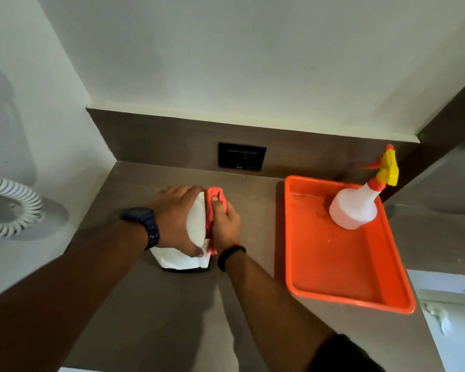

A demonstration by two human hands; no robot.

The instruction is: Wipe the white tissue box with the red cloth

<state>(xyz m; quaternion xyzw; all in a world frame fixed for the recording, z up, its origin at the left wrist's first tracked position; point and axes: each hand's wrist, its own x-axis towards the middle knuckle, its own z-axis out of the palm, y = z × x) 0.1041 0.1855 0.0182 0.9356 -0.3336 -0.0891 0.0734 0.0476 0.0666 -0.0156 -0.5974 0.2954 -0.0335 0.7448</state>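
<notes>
The tissue box [196,224] is sitting on the counter [156,304], left of the tray [333,264]. A spray bottle [357,205] is standing in the tray's far end. A socket [241,156] is sitting behind, on the far backsplash [159,140].

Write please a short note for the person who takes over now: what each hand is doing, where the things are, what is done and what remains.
Left hand: holds the white tissue box steady on the counter.
Right hand: presses the red cloth against the box's right side.
Spray bottle: upright in the orange tray, to the right, untouched.
Done: wiping is under way on the right side.
Left: I cannot tell which faces are already clean; wipe the rest, including the part under the left hand.
</notes>
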